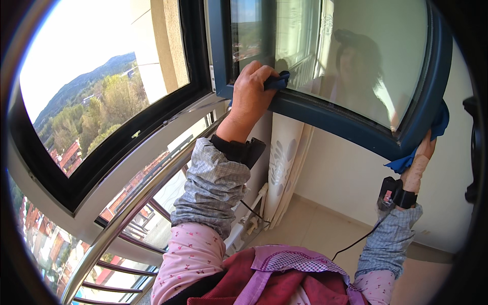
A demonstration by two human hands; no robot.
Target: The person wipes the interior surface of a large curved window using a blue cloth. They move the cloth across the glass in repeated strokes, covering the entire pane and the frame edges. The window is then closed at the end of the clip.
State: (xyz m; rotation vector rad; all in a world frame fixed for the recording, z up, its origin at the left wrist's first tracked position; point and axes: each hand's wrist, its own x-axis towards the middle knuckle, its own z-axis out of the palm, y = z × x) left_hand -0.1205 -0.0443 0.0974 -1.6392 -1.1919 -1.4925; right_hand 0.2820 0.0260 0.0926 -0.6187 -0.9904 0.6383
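Note:
An opened window sash with a dark blue frame (339,120) and a glass pane (366,65) swings into the room before me. My left hand (253,91) grips a blue cloth (277,81) against the lower rail, near the pane's hinge-side corner. At the sash's outer edge, my right hand (426,149) holds a second blue cloth (404,162) that wraps around the lower outer corner. The right fingers are partly hidden behind the frame and cloth. Reflections of a person and a railing show in the glass.
The black fixed window frame (126,145) opens outdoors at left. Below it runs a metal railing (126,207). A patterned curtain (284,160) hangs by the wall, near white radiator pipes (244,223). A black cable (352,242) trails from the device on my right wrist.

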